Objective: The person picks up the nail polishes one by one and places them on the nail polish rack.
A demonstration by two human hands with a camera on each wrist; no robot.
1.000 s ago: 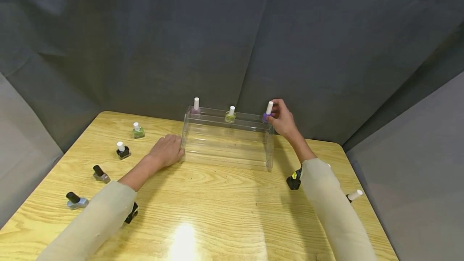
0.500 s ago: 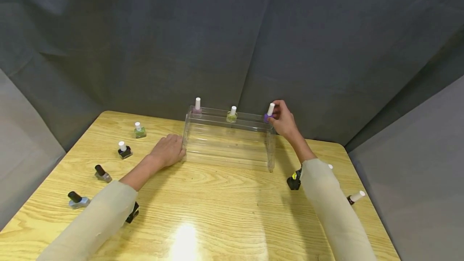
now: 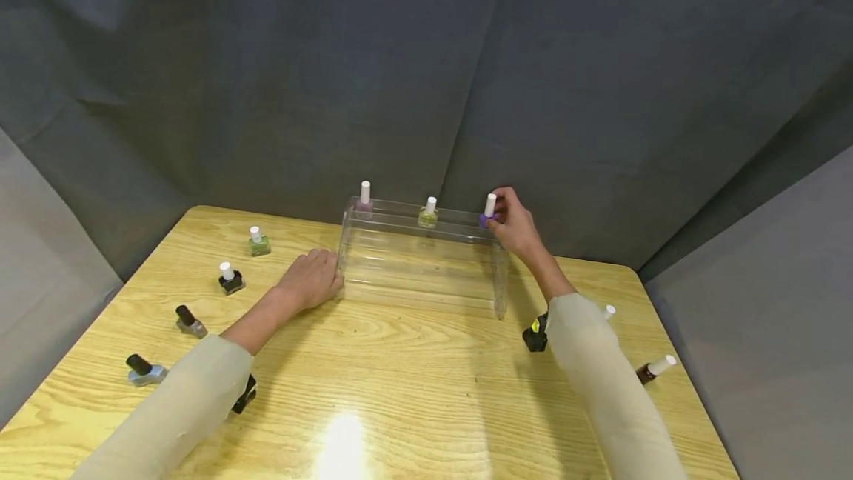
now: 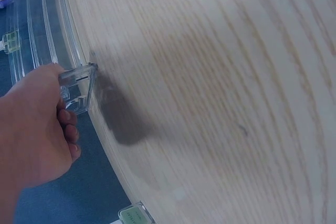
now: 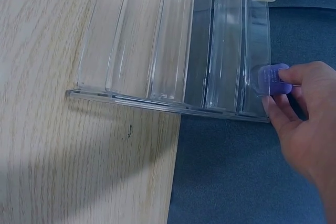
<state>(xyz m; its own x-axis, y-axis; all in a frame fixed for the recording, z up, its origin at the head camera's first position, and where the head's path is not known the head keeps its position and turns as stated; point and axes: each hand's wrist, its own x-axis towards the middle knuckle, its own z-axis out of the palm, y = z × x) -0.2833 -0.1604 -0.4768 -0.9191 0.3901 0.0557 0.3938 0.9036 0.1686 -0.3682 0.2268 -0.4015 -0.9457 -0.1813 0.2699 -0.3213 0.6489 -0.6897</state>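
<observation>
A clear acrylic tiered rack [image 3: 416, 301] stands at the back of the table. My left hand [image 3: 309, 278] grips its left end; in the left wrist view, the fingers curl around the clear side panel [image 4: 79, 80]. With the thumb and fingers of my right hand [image 3: 518, 230], I pinch a purple nail polish bottle [image 5: 274, 79] at the right end of the top tier. Its white cap [image 3: 490, 204] points up. Along that same tier are a yellowish nail polish bottle [image 3: 428, 218] in the middle and a pale pink one [image 3: 363, 206] at the left.
Left of the rack stand green [image 3: 259, 245], black [image 3: 231, 282], greyish [image 3: 192, 327] and light blue [image 3: 148, 375] polish bottles. A black bottle [image 3: 245, 395] shows beside the left sleeve. Near the right sleeve are another black bottle [image 3: 535, 335] and a white-capped dark one [image 3: 653, 369].
My right hand has shifted the purple bottle slightly left along the top tier, and the bottle stands more upright. My left hand keeps its grip on the rack.
</observation>
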